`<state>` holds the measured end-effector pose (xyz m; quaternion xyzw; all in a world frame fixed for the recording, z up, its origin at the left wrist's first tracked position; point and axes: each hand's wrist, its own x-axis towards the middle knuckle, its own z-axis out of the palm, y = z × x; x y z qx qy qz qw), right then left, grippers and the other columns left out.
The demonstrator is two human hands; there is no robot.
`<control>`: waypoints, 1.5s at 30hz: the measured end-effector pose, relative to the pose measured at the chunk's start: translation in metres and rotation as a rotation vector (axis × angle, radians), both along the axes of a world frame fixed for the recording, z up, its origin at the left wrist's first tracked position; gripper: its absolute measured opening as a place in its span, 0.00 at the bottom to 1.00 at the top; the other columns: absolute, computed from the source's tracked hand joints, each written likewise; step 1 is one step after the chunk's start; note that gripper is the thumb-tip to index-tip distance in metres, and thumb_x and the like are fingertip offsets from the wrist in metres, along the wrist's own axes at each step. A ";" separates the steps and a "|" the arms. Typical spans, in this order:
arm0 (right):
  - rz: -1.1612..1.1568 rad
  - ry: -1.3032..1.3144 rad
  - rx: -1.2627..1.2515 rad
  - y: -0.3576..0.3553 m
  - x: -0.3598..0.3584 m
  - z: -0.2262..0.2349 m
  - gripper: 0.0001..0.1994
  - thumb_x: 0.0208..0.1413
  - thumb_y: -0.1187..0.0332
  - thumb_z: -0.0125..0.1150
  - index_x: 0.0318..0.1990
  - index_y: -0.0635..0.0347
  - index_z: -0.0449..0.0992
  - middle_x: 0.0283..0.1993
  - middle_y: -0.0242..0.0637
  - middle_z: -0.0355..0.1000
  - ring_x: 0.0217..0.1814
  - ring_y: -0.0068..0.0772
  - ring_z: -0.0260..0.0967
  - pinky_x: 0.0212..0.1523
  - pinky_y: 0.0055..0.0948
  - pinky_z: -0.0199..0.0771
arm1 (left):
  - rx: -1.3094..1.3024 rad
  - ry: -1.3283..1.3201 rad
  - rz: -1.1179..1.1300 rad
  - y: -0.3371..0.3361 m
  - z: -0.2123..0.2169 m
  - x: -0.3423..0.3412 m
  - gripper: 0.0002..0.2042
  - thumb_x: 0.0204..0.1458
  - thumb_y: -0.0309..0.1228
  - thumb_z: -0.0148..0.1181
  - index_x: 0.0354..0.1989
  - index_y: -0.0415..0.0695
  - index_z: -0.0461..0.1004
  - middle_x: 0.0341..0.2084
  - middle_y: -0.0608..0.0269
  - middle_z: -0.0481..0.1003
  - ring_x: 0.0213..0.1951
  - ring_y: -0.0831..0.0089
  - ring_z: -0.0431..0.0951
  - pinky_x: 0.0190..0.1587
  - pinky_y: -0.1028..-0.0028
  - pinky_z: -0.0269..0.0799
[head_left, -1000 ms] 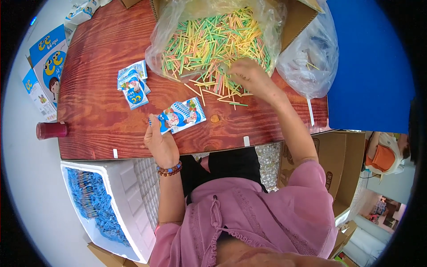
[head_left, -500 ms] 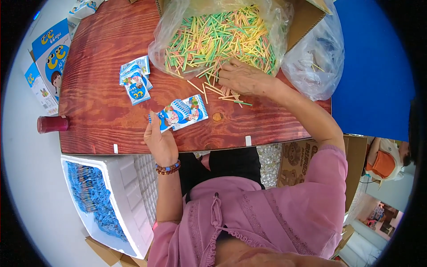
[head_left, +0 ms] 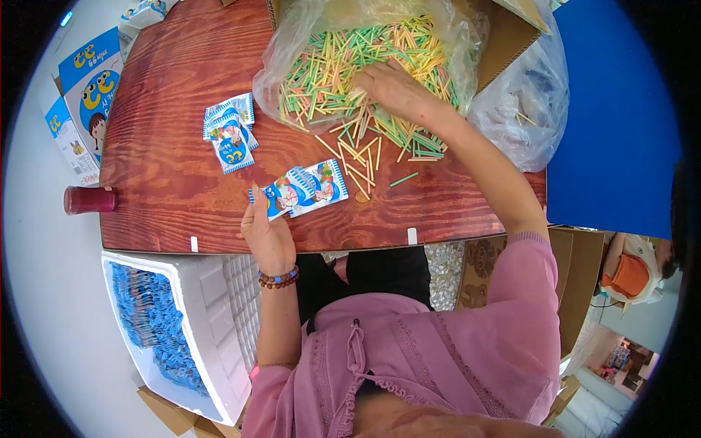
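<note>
My left hand (head_left: 269, 235) grips the near left end of a small blue-and-white packet (head_left: 280, 202), thumb on top. That packet is one of several lying overlapped in a row on the table. Farther left lies a second small pile of the same packets (head_left: 232, 139). Over a heap of thin green, yellow and pink sticks (head_left: 328, 69) in an open clear plastic bag (head_left: 272, 80), my right hand (head_left: 394, 89) is bent, fingers curled down among the sticks. Its fingertips are hidden. Loose sticks (head_left: 358, 164) lie spilled on the table in front of the bag.
The red-brown wooden table (head_left: 168, 80) carries a dark red jar (head_left: 90, 199) at its left edge. Printed cartons (head_left: 87, 91) stand beyond it. Below is a white foam box (head_left: 175, 274) of blue packets. A cardboard box (head_left: 511, 44) and another plastic bag (head_left: 526, 109) are at right.
My right hand has moved farther into the heap. More sticks now lie spilled at the bag's mouth and on the table. My left hand stays at the packets.
</note>
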<state>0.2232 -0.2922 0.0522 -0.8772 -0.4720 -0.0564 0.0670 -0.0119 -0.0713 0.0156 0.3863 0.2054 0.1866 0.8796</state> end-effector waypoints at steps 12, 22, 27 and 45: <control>0.086 -0.095 -0.250 0.024 0.027 -0.010 0.13 0.48 0.75 0.55 0.43 0.60 0.72 0.48 0.40 0.64 0.58 0.39 0.60 0.56 0.39 0.59 | -0.003 0.042 0.035 0.004 0.001 0.003 0.12 0.62 0.35 0.51 0.37 0.38 0.77 0.37 0.60 0.78 0.40 0.75 0.77 0.47 0.72 0.69; 0.006 -0.003 0.049 0.009 0.021 -0.030 0.18 0.45 0.81 0.50 0.46 0.60 0.68 0.50 0.43 0.63 0.58 0.43 0.57 0.60 0.37 0.56 | -0.055 0.057 0.059 0.002 0.003 0.001 0.09 0.61 0.33 0.54 0.36 0.39 0.76 0.35 0.64 0.78 0.37 0.79 0.76 0.45 0.75 0.70; -0.145 0.241 0.423 0.000 0.026 -0.040 0.14 0.52 0.81 0.48 0.47 0.61 0.68 0.48 0.42 0.69 0.51 0.38 0.64 0.54 0.32 0.62 | -0.043 0.034 0.030 0.002 0.000 -0.001 0.12 0.62 0.35 0.52 0.38 0.38 0.76 0.38 0.61 0.78 0.41 0.74 0.77 0.48 0.70 0.70; -0.412 0.970 1.145 -0.005 0.023 -0.025 0.12 0.63 0.66 0.51 0.51 0.59 0.73 0.42 0.31 0.75 0.40 0.23 0.67 0.51 0.25 0.64 | -0.051 0.059 0.009 -0.003 -0.004 -0.004 0.12 0.62 0.35 0.52 0.39 0.37 0.75 0.39 0.60 0.77 0.43 0.74 0.76 0.50 0.69 0.69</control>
